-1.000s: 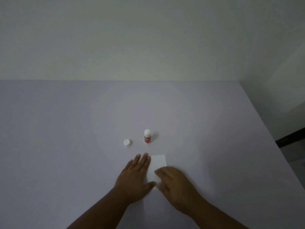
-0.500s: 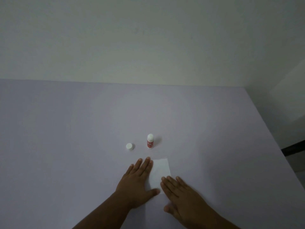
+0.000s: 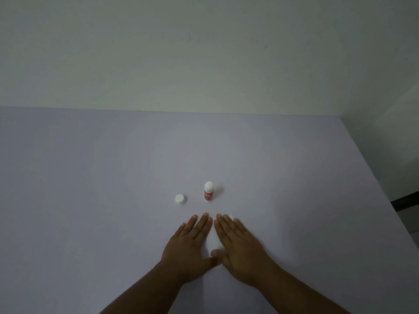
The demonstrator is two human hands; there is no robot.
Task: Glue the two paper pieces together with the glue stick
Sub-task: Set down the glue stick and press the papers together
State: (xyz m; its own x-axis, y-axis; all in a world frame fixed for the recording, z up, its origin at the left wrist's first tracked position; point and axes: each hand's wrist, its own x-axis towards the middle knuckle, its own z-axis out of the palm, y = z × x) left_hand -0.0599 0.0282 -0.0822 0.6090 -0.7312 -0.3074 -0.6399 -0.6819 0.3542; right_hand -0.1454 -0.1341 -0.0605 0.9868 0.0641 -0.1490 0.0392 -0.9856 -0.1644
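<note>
The paper (image 3: 212,242) was white and lay flat on the pale lilac table (image 3: 90,200), near the person; only a narrow wedge of it showed between the two hands, plus a small corner at its far right end, so whether it was one sheet or two stacked could not be told. The left hand (image 3: 189,248) lay palm down with fingers stretched out over the paper's left part, and the right hand (image 3: 238,248) lay the same way over its right part, both flat and gripping nothing, thumbs nearly meeting at the near edge. Just beyond the fingertips the glue stick (image 3: 208,191) stood upright, uncapped, with a white top and a red label whose pale lettering was too small to read. Its white cap (image 3: 180,198) sat apart to its left.
</note>
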